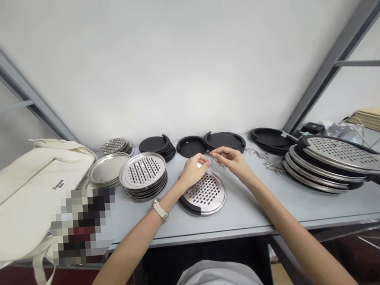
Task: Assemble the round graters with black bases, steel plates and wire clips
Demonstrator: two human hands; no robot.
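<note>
My left hand (pixel 196 170) and my right hand (pixel 228 159) are raised close together above a round metal grater plate (pixel 208 195), which has slots and a black rim piece along its left edge. Both hands have fingers pinched. Small shiny wire pieces (pixel 223 166) show just beside my right fingers; whether they are held or lie on the table behind is unclear. What my left fingertips hold, if anything, is too small to make out. A watch (pixel 161 209) is on my left wrist.
Slotted plates (pixel 142 171) and plain metal discs (pixel 109 168) are stacked at left, beside a cream bag (pixel 27 193). Black round trays (pixel 224 141) line the wall. Loose wire pieces (pixel 274 168) lie near a tall stack of plates (pixel 340 153) at right.
</note>
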